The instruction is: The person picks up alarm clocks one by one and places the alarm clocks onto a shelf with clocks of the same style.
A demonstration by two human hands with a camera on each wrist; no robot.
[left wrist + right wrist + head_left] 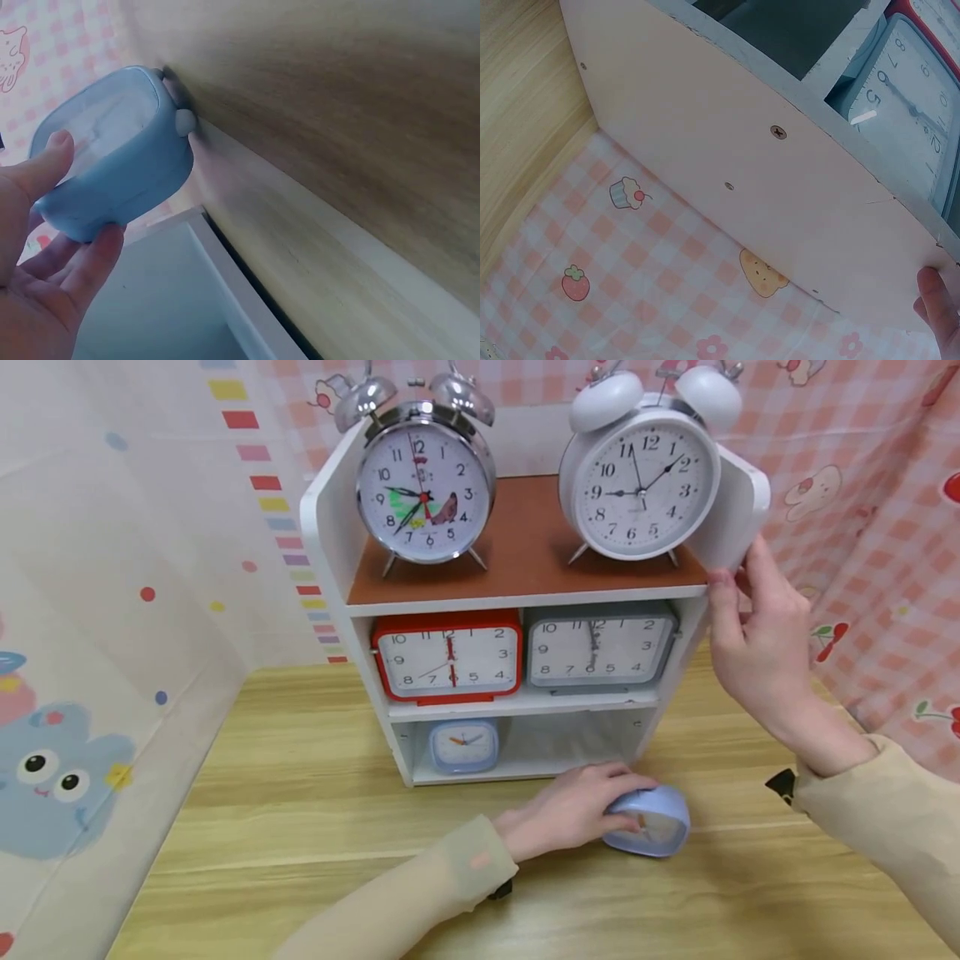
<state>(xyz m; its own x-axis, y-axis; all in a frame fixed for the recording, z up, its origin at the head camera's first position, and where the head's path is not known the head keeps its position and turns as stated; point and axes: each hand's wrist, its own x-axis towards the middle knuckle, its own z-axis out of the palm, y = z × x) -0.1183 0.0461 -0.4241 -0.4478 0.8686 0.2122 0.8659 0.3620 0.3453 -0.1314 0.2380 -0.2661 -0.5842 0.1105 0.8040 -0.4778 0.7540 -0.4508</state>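
Note:
My left hand [573, 806] grips a small light-blue alarm clock [663, 822], thumb over its face and fingers behind, low over the table before the shelf's bottom right. In the left wrist view the same clock [120, 180] shows its stubby feet beside the wood. My right hand [768, 643] touches the right side panel of the white shelf [525, 600] near the top board; in the right wrist view only some fingers [934, 300] show against that panel. Another light-blue clock [464, 746] stands at the left of the bottom compartment.
A silver twin-bell clock [425, 493] and a white twin-bell clock [641, 485] stand on the brown top board. Red [450, 656] and grey [600, 647] rectangular clocks fill the middle compartment. The shelf stands on a wooden table [300, 827], with patterned cloth [885, 543] behind.

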